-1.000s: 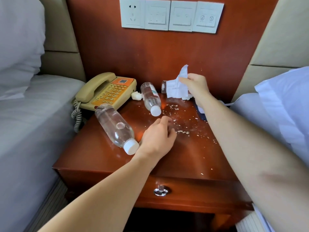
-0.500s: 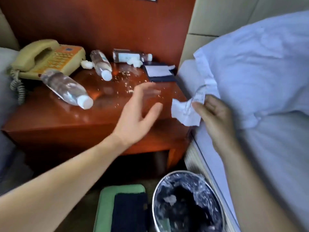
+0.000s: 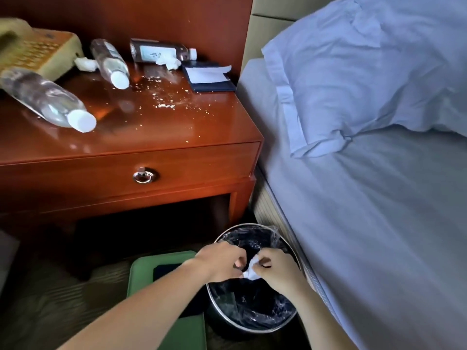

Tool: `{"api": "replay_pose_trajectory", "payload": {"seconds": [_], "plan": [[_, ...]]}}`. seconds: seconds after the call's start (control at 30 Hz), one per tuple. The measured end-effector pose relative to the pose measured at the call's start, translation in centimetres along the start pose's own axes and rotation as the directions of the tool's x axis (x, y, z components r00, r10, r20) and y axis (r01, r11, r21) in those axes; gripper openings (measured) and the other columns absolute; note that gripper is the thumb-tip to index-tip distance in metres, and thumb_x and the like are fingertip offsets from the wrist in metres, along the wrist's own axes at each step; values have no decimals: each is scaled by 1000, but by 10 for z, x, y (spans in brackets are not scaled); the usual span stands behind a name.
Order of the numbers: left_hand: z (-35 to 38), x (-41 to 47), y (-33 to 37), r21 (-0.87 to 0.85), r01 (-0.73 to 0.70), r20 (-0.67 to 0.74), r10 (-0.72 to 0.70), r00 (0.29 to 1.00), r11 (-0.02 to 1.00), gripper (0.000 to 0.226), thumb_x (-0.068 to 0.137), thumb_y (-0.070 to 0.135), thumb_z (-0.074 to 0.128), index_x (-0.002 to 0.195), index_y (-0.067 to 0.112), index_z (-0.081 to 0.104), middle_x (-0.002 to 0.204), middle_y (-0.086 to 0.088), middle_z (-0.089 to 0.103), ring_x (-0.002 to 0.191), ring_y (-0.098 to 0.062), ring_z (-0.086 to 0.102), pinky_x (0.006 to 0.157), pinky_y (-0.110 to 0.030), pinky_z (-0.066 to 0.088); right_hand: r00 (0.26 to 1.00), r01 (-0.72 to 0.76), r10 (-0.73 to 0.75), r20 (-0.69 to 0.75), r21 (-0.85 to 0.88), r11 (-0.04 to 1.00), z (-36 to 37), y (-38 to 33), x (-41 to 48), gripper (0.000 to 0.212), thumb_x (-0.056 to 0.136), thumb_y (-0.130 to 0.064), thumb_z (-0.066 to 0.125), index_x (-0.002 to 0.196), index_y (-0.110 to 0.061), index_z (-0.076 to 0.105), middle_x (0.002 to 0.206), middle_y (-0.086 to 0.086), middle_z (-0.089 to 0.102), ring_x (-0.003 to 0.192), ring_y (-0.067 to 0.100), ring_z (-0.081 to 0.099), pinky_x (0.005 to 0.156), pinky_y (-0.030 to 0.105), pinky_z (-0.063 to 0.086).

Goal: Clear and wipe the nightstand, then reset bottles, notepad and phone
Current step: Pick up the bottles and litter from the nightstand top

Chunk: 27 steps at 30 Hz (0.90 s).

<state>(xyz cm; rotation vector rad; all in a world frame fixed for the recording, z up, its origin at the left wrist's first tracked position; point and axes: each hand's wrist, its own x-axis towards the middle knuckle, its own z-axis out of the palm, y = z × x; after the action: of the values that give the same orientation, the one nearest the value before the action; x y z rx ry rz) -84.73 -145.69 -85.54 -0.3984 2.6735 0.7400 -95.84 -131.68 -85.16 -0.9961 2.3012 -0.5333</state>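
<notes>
Head view: left hand (image 3: 222,261) and right hand (image 3: 275,269) meet over the lined bin (image 3: 252,306), fingers of both pinching one crumpled tissue (image 3: 251,270), balling it small, I'd say, so it drops cleanly inside. Up on the desk (image 3: 156,132), bottles (image 3: 48,99) lie tipped over, notepad (image 3: 208,77) back right, phone (image 3: 35,51) back left, crumbs (image 3: 164,97) across glossy wood. Bed (image 3: 379,210) just beside.

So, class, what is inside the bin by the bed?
A clear plastic liner sits in the bin, its visible depth dark. The left hand and right hand hold crumpled paper above the opening, covering part of it.
</notes>
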Motion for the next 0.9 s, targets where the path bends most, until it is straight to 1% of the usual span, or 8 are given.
{"api": "replay_pose_trajectory", "payload": {"seconds": [0.1, 0.23, 0.33, 0.43, 0.5, 0.6, 0.73, 0.9], "plan": [[-9, -2, 0, 49, -40, -27, 41, 999, 998, 25, 90, 36, 60, 115, 30, 60, 120, 11, 64, 115, -17, 57, 90, -33, 47, 997, -2, 5, 73, -43, 999, 4, 2, 3, 12, 86, -26, 68, 97, -28, 71, 92, -15, 69, 90, 0, 64, 81, 16, 50], [-49, -22, 11, 116, -111, -254, 137, 957, 987, 23, 94, 39, 51, 114, 34, 57, 115, 13, 63, 108, -15, 60, 82, -33, 50, 996, 78, -77, 48, -31, 996, -12, -20, 9, 9, 86, -30, 69, 94, -35, 66, 92, -15, 69, 91, 0, 65, 87, 22, 52], [-114, -43, 13, 164, -236, -609, 286, 739, 958, 24, 95, 41, 46, 115, 35, 57, 107, 13, 66, 100, -9, 62, 79, -30, 52, 965, 251, -249, -84, 13, 968, -49, -66, 21, 9, 85, -31, 69, 91, -37, 67, 85, -21, 69, 85, -6, 65, 84, 25, 54], [-194, -63, -3, 214, -306, -784, 350, 513, 928, 21, 94, 27, 56, 113, 24, 64, 102, 13, 68, 93, -6, 62, 83, -21, 48, 853, 470, -433, -290, 70, 880, -91, -130, 27, 10, 87, -26, 67, 86, -36, 67, 84, -22, 71, 82, -4, 66, 76, 18, 52], [-236, -68, -25, 167, -197, -857, 241, 456, 966, 22, 92, 21, 59, 114, 20, 64, 105, 9, 68, 96, -9, 62, 85, -24, 48, 756, 595, -489, -434, 144, 791, -108, -170, 35, 12, 87, -18, 67, 83, -29, 69, 81, -18, 72, 81, -2, 67, 71, 12, 48], [-270, -55, -71, 47, 101, -883, -6, 470, 994, 33, 92, 24, 59, 124, 17, 58, 116, -2, 63, 109, -22, 57, 91, -33, 46, 678, 651, -474, -561, 159, 742, -119, -222, 66, 11, 88, -16, 65, 89, -25, 70, 85, -16, 72, 83, -2, 65, 69, 5, 45], [-276, -34, -119, -141, 238, -906, -222, 361, 961, 32, 92, 24, 58, 122, 12, 56, 115, -9, 61, 110, -28, 55, 90, -37, 45, 702, 595, -457, -546, 98, 798, -129, -280, 140, 20, 91, -14, 58, 109, -18, 67, 93, -12, 65, 85, 3, 60, 80, 14, 49], [-272, -13, -142, -193, 224, -863, -274, 424, 955, 34, 95, 26, 52, 125, 10, 55, 119, -8, 60, 110, -26, 55, 93, -35, 43, 754, 445, -456, -472, -143, 884, -142, -330, 226, 28, 93, -15, 52, 119, -18, 62, 121, 3, 65, 115, 23, 56, 91, 32, 45]]}}
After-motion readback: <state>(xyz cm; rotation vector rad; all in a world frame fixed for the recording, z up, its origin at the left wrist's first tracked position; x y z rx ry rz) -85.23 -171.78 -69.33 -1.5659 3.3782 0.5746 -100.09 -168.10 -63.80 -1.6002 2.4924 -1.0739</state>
